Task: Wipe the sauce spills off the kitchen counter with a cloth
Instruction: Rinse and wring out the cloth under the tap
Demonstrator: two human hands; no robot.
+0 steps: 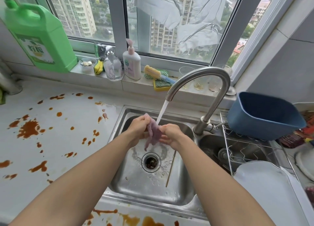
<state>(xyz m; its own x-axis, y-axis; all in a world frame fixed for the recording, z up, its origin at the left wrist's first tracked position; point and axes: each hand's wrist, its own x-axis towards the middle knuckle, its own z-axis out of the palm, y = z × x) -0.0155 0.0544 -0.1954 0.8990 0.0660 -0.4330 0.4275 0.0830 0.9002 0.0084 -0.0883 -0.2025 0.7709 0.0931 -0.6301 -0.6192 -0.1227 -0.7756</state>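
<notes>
A large green detergent jug (40,37) is standing at the far left of the window ledge, and below it the white kitchen counter (56,151) is lying spattered with brown-orange sauce spills (29,129), the biggest blot sitting towards the left and smaller drops trailing right to the sink's edge. More sauce is pooling along the counter's front lip, below the sink. On the ledge a clear pump bottle (112,66) and a white-and-pink soap dispenser (131,62) are standing side by side, with a yellow sponge (160,85) lying further right.

Over the steel sink (153,186) both hands are meeting. The left hand (140,128) is closing its fingers around the upper end of a wet purple cloth (153,132), and the right hand (170,135) is gripping the same cloth just beside it, so the cloth is being held bunched between them with its tail hanging down towards the drain (151,162). Water is running from the curved steel faucet (203,83) straight onto the cloth. A thin stick is lying in the basin right of the drain.

Further right, a blue plastic basin (265,117) is resting tilted on a wire dish rack (251,149) set over the second sink bowl.
</notes>
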